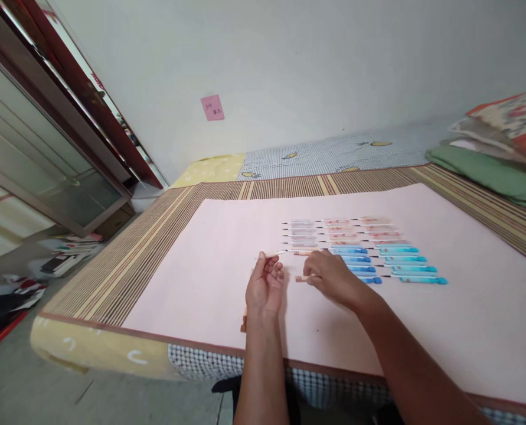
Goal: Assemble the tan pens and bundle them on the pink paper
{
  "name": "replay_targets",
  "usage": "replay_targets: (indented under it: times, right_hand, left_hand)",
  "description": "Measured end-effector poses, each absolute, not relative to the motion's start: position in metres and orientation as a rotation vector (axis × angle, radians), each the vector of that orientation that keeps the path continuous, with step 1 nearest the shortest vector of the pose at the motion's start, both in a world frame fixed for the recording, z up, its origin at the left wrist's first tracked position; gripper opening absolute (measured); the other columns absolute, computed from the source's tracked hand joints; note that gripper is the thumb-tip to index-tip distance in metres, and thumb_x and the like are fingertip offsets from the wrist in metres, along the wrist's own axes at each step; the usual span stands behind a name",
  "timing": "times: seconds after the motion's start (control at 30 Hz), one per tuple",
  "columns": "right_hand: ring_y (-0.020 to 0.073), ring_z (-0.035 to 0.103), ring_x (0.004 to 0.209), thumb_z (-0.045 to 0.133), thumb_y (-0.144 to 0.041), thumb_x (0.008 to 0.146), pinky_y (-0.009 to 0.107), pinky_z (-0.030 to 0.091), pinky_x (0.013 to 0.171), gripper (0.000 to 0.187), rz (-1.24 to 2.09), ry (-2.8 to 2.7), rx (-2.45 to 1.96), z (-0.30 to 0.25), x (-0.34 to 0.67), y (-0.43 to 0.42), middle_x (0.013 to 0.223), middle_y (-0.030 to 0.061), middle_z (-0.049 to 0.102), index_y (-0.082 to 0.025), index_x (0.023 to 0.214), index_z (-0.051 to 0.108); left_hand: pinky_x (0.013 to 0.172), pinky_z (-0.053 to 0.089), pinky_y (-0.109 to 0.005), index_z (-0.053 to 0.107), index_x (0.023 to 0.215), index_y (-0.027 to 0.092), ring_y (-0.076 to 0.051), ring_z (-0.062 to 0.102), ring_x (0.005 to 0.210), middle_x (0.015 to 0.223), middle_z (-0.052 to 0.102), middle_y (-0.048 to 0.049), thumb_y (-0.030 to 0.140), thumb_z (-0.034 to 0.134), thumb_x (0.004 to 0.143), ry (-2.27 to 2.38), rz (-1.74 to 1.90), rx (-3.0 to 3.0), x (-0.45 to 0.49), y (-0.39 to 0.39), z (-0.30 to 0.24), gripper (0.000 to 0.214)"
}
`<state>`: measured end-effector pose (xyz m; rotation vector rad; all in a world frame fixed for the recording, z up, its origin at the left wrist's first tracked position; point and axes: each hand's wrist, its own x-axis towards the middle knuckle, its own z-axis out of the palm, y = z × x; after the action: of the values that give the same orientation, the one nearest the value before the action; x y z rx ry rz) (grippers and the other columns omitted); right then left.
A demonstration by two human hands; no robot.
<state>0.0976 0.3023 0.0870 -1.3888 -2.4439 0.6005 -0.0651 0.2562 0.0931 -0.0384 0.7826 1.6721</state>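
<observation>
My left hand [265, 289] is turned palm up, its thumb and finger closed on a slim white pen [275, 254]. To its right, my right hand [331, 274] is over the sheet, fingers pinched on a small orange-brown pen piece [301, 278]; whether it is a cap or a barrel I cannot tell. Another orange-brown pen [302, 252] lies just beyond my right fingers. Blue pens [360, 270] are partly hidden behind that hand. More brown pieces [244, 323] show beside my left wrist, mostly covered by the arm.
Rows of pale grey pens [300, 232], pink pens [340, 230] and turquoise pens [415, 270] lie on a pink sheet [192, 277]. Underneath is a striped mat [112, 265] on a bed. Folded green cloth [484, 174] and cushions sit at far right; a wall stands behind.
</observation>
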Motion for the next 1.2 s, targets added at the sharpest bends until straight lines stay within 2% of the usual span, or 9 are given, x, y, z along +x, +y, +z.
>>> replay_targets:
  times: [0.1,0.2,0.43,0.73,0.97,1.2]
  right_hand:
    - [0.021,0.061,0.088,0.059,-0.032,0.092,0.033,0.044,0.078,0.014,0.984,-2.111,-1.131,0.093,0.102,0.301,0.087,0.0031,0.068,-0.021,0.084,0.064]
    - [0.0189,0.063,0.083,0.063,-0.043,0.089,0.031,0.048,0.074,0.022,1.17,-1.83,-0.96,0.101,0.105,0.299,0.086,0.0024,0.069,-0.021,0.088,0.065]
    - [0.0166,0.06,0.066,0.072,-0.044,0.082,0.029,0.047,0.059,0.023,1.05,-1.673,-0.992,0.114,0.102,0.293,0.075,0.0017,0.069,-0.021,0.087,0.072]
    - [0.019,0.066,0.082,0.068,-0.033,0.085,0.03,0.052,0.074,0.011,0.879,-1.772,-0.979,0.118,0.1,0.291,0.09,0.0032,0.073,-0.023,0.089,0.073]
    - [0.0191,0.066,0.083,0.066,-0.033,0.087,0.03,0.052,0.074,0.011,0.834,-1.815,-0.967,0.116,0.099,0.292,0.09,0.0037,0.072,-0.024,0.089,0.072]
    - [0.0196,0.065,0.077,0.069,-0.038,0.084,0.031,0.052,0.07,0.015,0.884,-1.72,-0.995,0.12,0.101,0.291,0.084,0.0033,0.073,-0.024,0.088,0.073]
  left_hand:
    - [0.05,0.047,-0.016,0.069,0.076,0.011,-0.008,0.063,0.057,0.07,0.068,-0.0044,0.023,0.062,0.097,0.788,1.686,-0.043,-0.067,0.257,0.092,0.025]
    - [0.049,0.046,-0.015,0.07,0.076,0.01,-0.008,0.062,0.056,0.07,0.068,-0.0044,0.023,0.064,0.095,0.791,1.705,-0.041,-0.07,0.257,0.09,0.024]
    - [0.049,0.045,-0.014,0.069,0.075,0.012,-0.006,0.06,0.054,0.067,0.068,-0.0029,0.025,0.077,0.086,0.81,1.747,0.023,-0.071,0.256,0.086,0.018]
    - [0.049,0.045,-0.014,0.068,0.075,0.012,-0.006,0.06,0.053,0.066,0.069,-0.0031,0.026,0.081,0.082,0.923,1.765,0.135,-0.068,0.258,0.087,0.021]
    - [0.048,0.043,-0.014,0.066,0.073,0.013,-0.006,0.059,0.051,0.064,0.069,-0.0022,0.03,0.087,0.075,0.978,1.767,0.207,-0.064,0.257,0.093,0.027]
    - [0.049,0.043,-0.014,0.066,0.073,0.013,-0.006,0.059,0.052,0.064,0.068,-0.0019,0.028,0.083,0.079,0.948,1.793,0.086,-0.069,0.258,0.088,0.023]
